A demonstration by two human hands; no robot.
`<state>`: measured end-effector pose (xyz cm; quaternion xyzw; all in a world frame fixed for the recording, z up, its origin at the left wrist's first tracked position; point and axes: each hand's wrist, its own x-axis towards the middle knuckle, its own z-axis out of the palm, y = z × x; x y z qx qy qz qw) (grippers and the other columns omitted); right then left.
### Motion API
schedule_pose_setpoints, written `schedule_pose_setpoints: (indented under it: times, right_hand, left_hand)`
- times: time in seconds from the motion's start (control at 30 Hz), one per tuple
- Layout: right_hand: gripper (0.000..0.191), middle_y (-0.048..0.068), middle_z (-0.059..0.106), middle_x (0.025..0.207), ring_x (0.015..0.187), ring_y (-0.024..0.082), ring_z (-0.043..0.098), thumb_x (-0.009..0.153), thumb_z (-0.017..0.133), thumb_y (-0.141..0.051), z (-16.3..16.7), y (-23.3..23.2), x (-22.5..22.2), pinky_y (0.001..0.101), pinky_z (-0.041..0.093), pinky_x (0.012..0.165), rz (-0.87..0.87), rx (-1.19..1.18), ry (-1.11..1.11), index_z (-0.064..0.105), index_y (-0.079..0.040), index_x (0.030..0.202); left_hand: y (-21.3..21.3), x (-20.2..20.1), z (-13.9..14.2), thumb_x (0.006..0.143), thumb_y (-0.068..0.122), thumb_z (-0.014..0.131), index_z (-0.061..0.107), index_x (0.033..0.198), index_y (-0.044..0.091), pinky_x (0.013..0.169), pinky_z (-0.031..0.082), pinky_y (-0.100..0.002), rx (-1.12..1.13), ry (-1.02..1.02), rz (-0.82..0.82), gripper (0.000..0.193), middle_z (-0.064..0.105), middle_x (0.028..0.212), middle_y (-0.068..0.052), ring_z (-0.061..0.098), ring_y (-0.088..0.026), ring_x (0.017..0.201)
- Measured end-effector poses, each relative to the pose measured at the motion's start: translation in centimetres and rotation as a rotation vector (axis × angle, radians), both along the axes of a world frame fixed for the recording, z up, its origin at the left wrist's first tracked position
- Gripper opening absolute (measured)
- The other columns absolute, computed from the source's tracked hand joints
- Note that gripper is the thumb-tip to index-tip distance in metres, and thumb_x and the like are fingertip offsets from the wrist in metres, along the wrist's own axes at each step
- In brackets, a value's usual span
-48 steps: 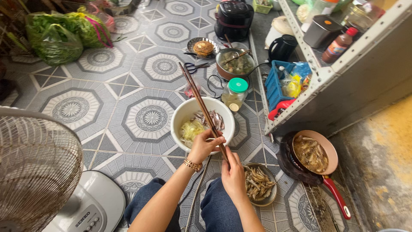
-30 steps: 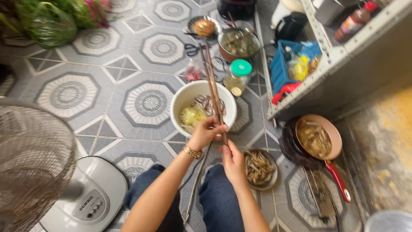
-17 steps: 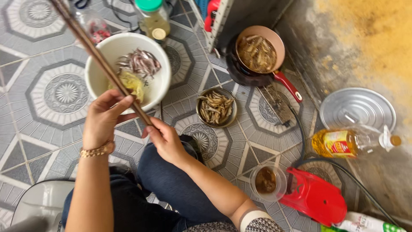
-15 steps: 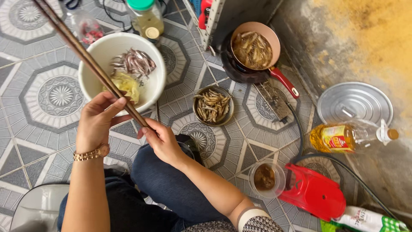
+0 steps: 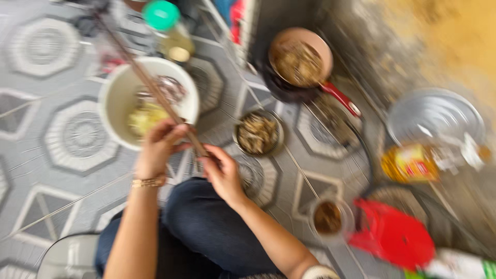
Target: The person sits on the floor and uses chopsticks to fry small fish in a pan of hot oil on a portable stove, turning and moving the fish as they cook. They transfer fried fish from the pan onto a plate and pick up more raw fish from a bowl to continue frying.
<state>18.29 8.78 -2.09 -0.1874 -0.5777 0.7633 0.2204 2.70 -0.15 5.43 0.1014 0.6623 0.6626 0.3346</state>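
Holding one pair of long brown chopsticks (image 5: pixel 150 85), the left hand (image 5: pixel 157 147) is curling its fingers around them near their lower end, while the right hand (image 5: pixel 222 173) is pinching the very tips between thumb and fingers at the centre of the frame; the sticks are running up and to the left across the one white bowl (image 5: pixel 116 101), which is sitting on the tiled floor (image 5: pixel 62 134) in the upper left and carrying yellowish and dark food. One gold bracelet (image 5: pixel 148 181) is circling the left wrist. Just right of the hands one small metal dish (image 5: pixel 257 134) of brownish food is standing, and above it one pan (image 5: pixel 299 62) with a red handle. One green-capped jar (image 5: pixel 165 26) is showing at the top, one round metal lid (image 5: pixel 434 116) and one oil bottle (image 5: pixel 418 163) at the right, one small cup (image 5: pixel 328 217) and one red plastic thing (image 5: pixel 392 237) at the lower right. Compared with half a second ago, everything is now smearing into blur and is sliding slightly right and down in the frame, while the grip on the sticks is staying the same.
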Motion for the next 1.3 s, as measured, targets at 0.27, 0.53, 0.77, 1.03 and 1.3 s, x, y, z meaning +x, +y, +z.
schedule_pose_setpoints:
  times: [0.27, 0.53, 0.77, 1.03, 1.3]
  right_hand:
    - [0.032, 0.016, 0.072, 0.115, 0.100, 0.020, 0.073, 0.104, 0.057, 0.001, 3.4, 1.5, 0.3, 0.0288, 0.062, 0.082, -0.049, 0.140, 0.267, 0.061, 0.004, 0.136]
    - [0.019, 0.013, 0.064, 0.121, 0.098, 0.018, 0.070, 0.109, 0.051, 0.000, 5.5, 2.0, -1.3, 0.0282, 0.061, 0.085, -0.138, 0.469, 0.306, 0.063, 0.001, 0.124]
    - [0.021, 0.013, 0.064, 0.123, 0.099, 0.018, 0.071, 0.105, 0.055, -0.001, 5.4, 1.2, -1.2, 0.0288, 0.063, 0.082, -0.152, 0.591, 0.289, 0.064, 0.001, 0.124]
    - [0.013, 0.013, 0.062, 0.121, 0.093, 0.017, 0.070, 0.106, 0.056, -0.003, 3.8, 1.4, -0.4, 0.0279, 0.060, 0.082, -0.155, 0.455, 0.276, 0.061, 0.001, 0.118]
    - [0.019, 0.013, 0.068, 0.118, 0.095, 0.017, 0.072, 0.108, 0.051, -0.008, 2.2, 3.6, 1.0, 0.0288, 0.061, 0.083, -0.235, 0.331, 0.248, 0.062, 0.003, 0.118]
  left_hand:
    - [1.1, -1.3, -2.4, 0.100, 0.015, 0.063, 0.069, 0.110, 0.004, 0.086, 0.063, -0.033, 0.410, -0.219, 0.092, 0.016, 0.075, 0.106, -0.009, 0.074, -0.017, 0.099]
    - [2.2, 1.1, -2.8, 0.101, 0.020, 0.066, 0.068, 0.117, 0.000, 0.085, 0.062, -0.028, 0.408, -0.293, -0.064, 0.025, 0.075, 0.103, -0.008, 0.073, -0.015, 0.090]
    - [1.9, 0.8, -2.7, 0.099, 0.019, 0.068, 0.070, 0.116, 0.000, 0.077, 0.060, -0.024, 0.355, -0.217, -0.073, 0.026, 0.074, 0.096, -0.005, 0.070, -0.011, 0.079]
    - [1.8, 0.5, -3.8, 0.096, 0.023, 0.074, 0.069, 0.103, 0.007, 0.073, 0.057, -0.023, 0.179, -0.175, -0.129, 0.018, 0.073, 0.094, 0.000, 0.067, -0.008, 0.078]
    - [3.0, 1.6, -4.2, 0.094, 0.025, 0.071, 0.070, 0.122, 0.007, 0.083, 0.061, -0.028, 0.085, -0.104, -0.244, 0.034, 0.074, 0.107, -0.001, 0.069, -0.011, 0.098]
